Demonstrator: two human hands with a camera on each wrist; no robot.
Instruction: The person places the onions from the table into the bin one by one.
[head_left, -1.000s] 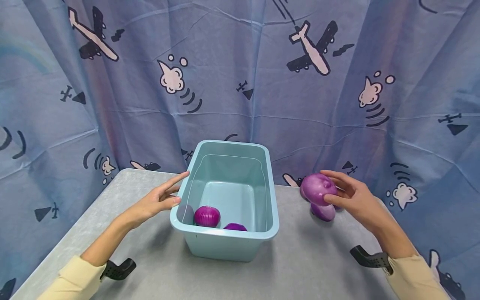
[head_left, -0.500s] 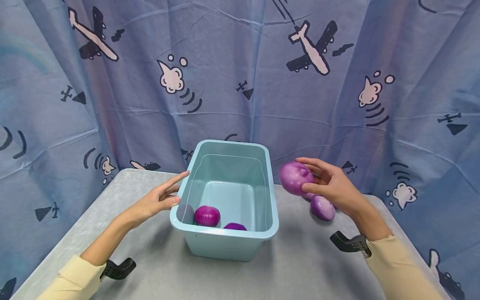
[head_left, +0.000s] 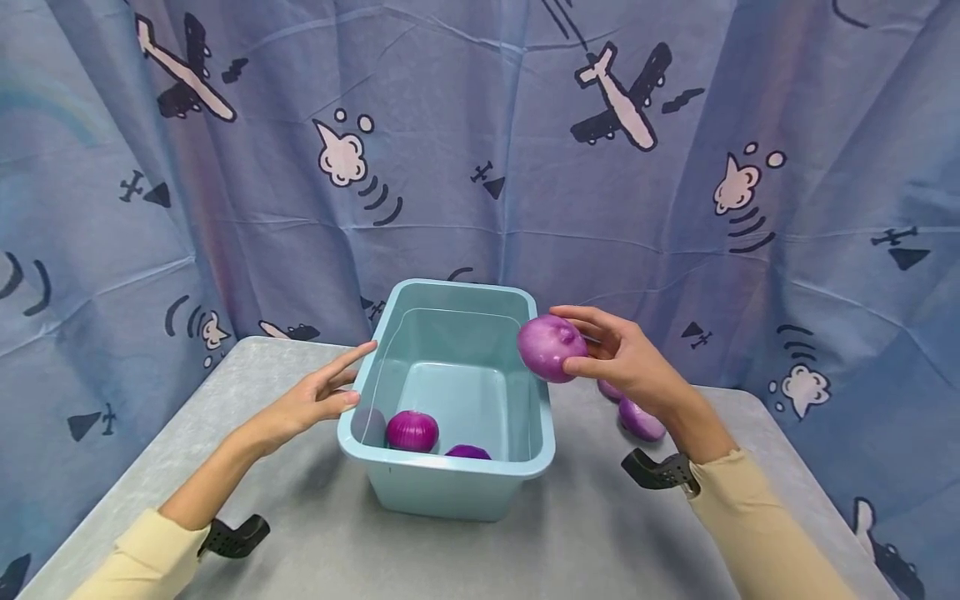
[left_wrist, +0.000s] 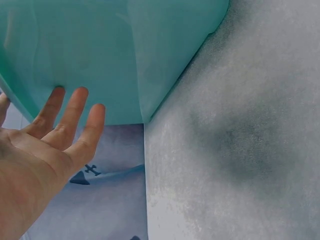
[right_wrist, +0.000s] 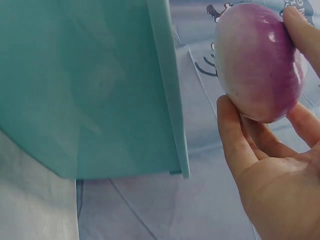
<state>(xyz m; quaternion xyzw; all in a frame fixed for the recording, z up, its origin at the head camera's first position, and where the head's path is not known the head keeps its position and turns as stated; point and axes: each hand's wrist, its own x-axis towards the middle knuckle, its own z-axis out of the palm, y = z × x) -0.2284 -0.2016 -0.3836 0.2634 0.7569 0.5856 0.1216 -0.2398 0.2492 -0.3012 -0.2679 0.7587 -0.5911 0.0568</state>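
Left hand (left_wrist: 30,160): palm open, fingers (left_wrist: 72,112) straight, tips at the outer wall of the teal bin (left_wrist: 115,50). Bin stands on the grey desk (left_wrist: 235,150). Patterned blue curtain (left_wrist: 105,195) beneath the hand.

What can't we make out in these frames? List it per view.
- Head view: the second onion in the bin is mostly hidden by the bin's near wall.
- Head view: the onions on the table sit partly behind the right hand; their count is unclear.
- Left wrist view: the left hand is cut off by the frame edge; the bin's contents are out of sight.
- Right wrist view: the held onion's far side is unseen.
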